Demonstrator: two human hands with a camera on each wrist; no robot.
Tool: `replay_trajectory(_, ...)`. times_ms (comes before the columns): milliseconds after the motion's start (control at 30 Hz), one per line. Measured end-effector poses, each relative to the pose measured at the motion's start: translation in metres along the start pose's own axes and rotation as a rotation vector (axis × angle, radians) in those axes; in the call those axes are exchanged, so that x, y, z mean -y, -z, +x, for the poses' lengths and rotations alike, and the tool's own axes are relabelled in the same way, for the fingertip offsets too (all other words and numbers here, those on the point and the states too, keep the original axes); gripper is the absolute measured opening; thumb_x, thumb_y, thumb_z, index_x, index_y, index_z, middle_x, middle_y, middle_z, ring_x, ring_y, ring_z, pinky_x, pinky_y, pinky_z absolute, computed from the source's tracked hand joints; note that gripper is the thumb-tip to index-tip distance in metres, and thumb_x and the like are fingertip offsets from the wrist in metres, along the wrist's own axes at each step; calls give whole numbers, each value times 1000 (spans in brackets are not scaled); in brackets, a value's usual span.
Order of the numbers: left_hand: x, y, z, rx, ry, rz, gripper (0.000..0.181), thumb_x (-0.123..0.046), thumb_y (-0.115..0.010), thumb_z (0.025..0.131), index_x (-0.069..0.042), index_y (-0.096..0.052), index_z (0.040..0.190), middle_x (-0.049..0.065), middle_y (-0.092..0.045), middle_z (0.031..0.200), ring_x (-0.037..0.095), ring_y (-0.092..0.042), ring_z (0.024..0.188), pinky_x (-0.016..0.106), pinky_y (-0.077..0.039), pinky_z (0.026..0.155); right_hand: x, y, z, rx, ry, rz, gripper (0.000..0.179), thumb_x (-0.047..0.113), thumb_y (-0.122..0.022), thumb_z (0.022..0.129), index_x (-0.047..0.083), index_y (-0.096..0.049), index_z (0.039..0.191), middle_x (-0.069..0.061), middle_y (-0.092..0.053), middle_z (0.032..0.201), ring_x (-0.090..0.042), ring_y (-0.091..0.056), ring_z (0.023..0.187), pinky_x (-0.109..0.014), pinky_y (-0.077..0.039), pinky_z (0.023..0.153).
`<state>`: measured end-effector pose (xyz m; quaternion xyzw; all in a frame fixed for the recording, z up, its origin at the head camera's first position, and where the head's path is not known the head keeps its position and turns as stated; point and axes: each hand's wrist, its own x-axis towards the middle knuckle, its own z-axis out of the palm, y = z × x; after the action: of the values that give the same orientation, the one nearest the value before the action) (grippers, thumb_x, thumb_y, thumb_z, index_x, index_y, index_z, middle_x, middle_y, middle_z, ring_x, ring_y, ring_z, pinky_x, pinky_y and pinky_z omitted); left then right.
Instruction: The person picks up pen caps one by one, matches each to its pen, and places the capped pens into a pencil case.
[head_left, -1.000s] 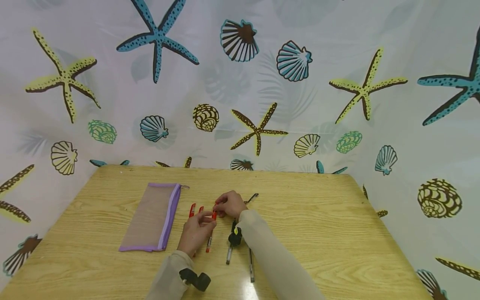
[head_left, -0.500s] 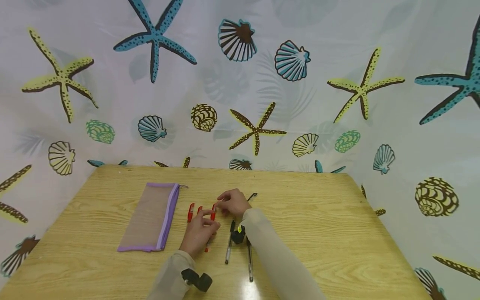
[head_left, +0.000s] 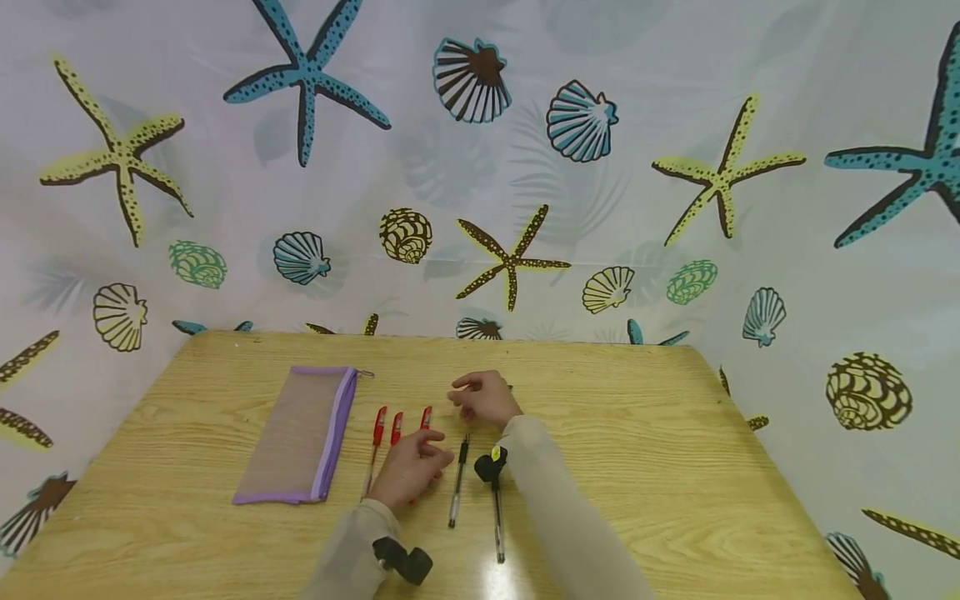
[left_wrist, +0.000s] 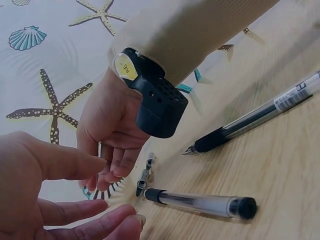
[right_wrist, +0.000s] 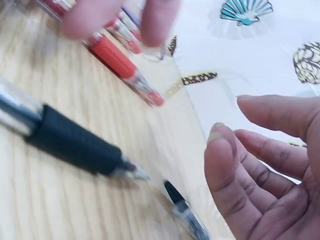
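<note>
Three red pens lie side by side on the table: a left one [head_left: 379,427], a middle one [head_left: 397,427] and a right one [head_left: 426,418]. My left hand [head_left: 411,471] is over the lower part of the right one and hides it; its fingers are loosely bent and hold nothing. Farther up and to the right, my right hand [head_left: 487,398] hovers with a gap between thumb and fingers, nothing in it. Below it lie two uncapped black pens, one [head_left: 460,471] in the middle and another [head_left: 498,517] partly under the right forearm. A clear cap with a black clip [right_wrist: 192,220] shows in the right wrist view.
A mesh pouch [head_left: 300,433] with purple edging and a zip lies flat to the left of the pens. The wooden table [head_left: 637,433] reaches back to a curtain [head_left: 480,167] printed with shells and starfish.
Both hands were at the right red pen and have let go of it. The right hand has moved off to the right and slightly up; the left has shifted a little right and down.
</note>
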<state>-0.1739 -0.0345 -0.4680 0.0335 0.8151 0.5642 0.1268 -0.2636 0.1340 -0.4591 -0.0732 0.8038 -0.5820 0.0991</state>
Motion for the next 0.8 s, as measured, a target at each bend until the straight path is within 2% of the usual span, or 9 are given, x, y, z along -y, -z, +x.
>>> replay_trajectory(200, -4, -4, -2, 24, 16, -16, 40, -18, -65, 91, 4, -58, 125, 10, -67, 93, 17, -63, 67, 32, -54, 57, -4, 14, -2, -50, -12, 8, 32, 8, -67, 90, -10, -62, 117, -18, -69, 85, -21, -63, 58, -38, -57, 60)
replay_trajectory(300, -5, -5, -2, 29, 22, -26, 40, -17, -66, 91, 5, -58, 123, 10, -67, 92, 17, -63, 68, 33, -56, 61, -6, 20, -3, -68, -25, 21, 32, 7, -67, 90, -10, -62, 117, -21, -68, 87, -20, -62, 59, -38, -57, 61)
replay_trajectory(500, -4, -11, -2, 6, 24, -25, 38, -16, -69, 88, 4, -61, 119, 9, -68, 88, 16, -63, 64, 32, -54, 58, -12, 30, -8, -94, -50, 33, 32, 7, -66, 90, -10, -62, 117, -26, -68, 90, -17, -61, 59, -34, -56, 60)
replay_trajectory(800, -4, -18, -4, -13, 17, -9, 39, -14, -71, 86, 5, -61, 119, 9, -68, 92, 15, -62, 64, 28, -52, 56, -22, 38, -9, -102, -78, -3, 30, 8, -66, 90, -9, -63, 115, -16, -68, 77, -13, -56, 51, -26, -51, 50)
